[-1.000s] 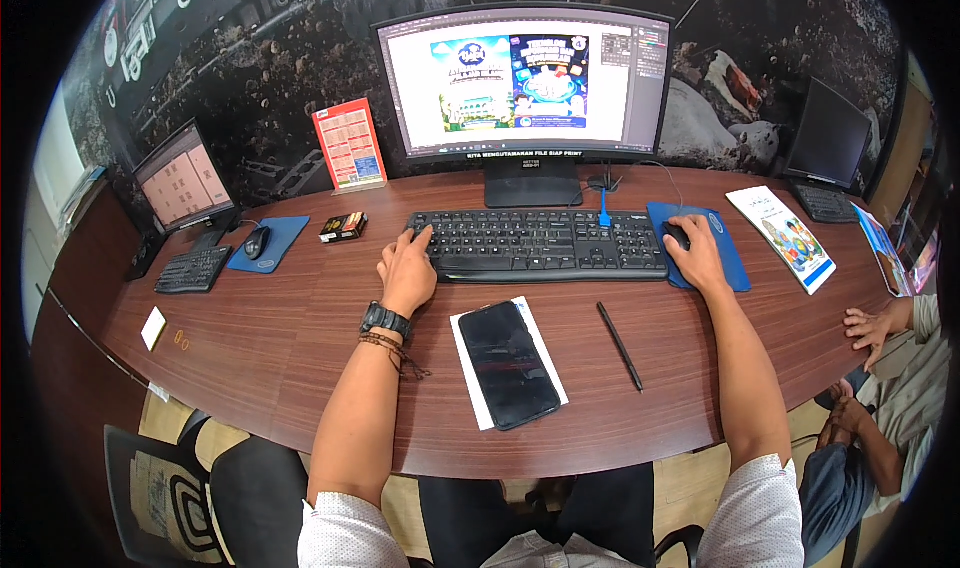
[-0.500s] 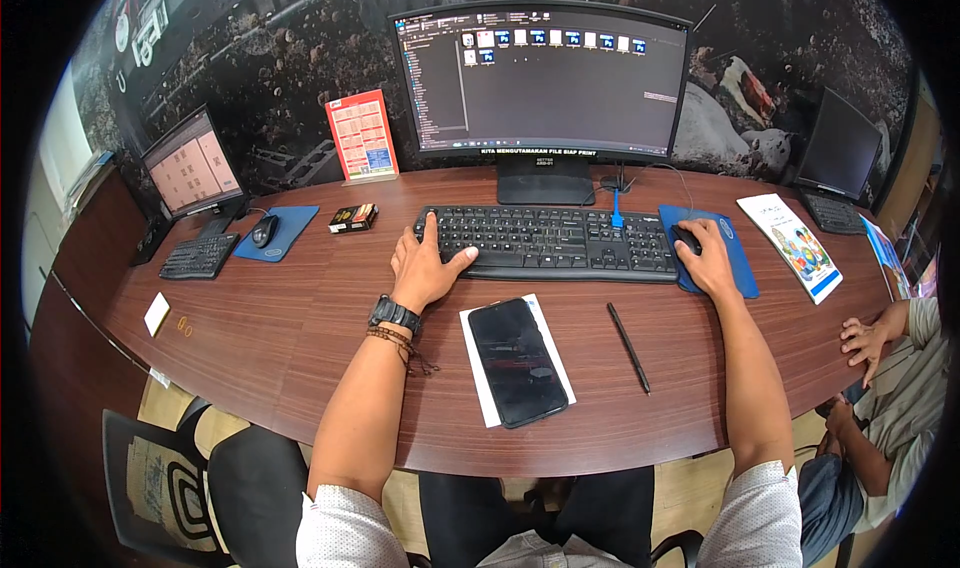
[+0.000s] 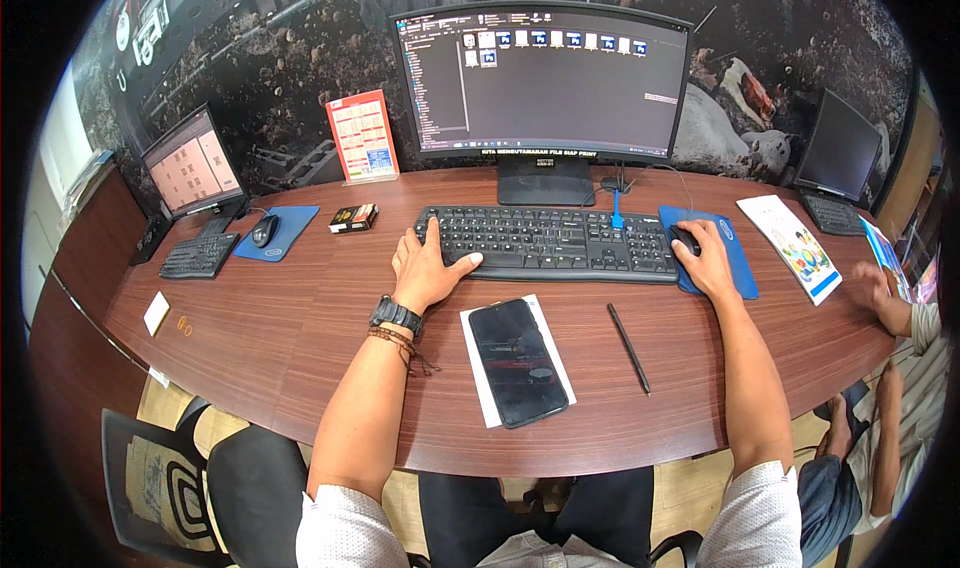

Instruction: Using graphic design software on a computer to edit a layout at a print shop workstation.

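Note:
My left hand [image 3: 426, 270] rests at the left end of a black keyboard [image 3: 550, 242], thumb and index finger stretched apart over its keys. On a blue mouse pad [image 3: 740, 268] to the right, my right hand [image 3: 710, 260] is wrapped over a black computer mouse [image 3: 684, 238], hiding most of it. Behind the keyboard stands a curved monitor [image 3: 560, 98] showing a dark window with rows of file icons. A black phone [image 3: 517, 363] lies on white paper [image 3: 482, 393] nearer to me, and a black stylus pen [image 3: 628, 348] lies right of it.
A small dark box [image 3: 354, 218] and a red desk calendar [image 3: 363, 136] stand left of the monitor. A second mouse [image 3: 264, 230] and keyboard [image 3: 200, 256] lie further left. Booklets [image 3: 790, 248] lie at right, beside another person's hand [image 3: 880, 293]. A chair [image 3: 255, 483] stands at lower left.
The other person's hand at the right edge has lifted and moved toward the booklets, blurred. One file icon on the monitor now looks highlighted. My hands have hardly moved.

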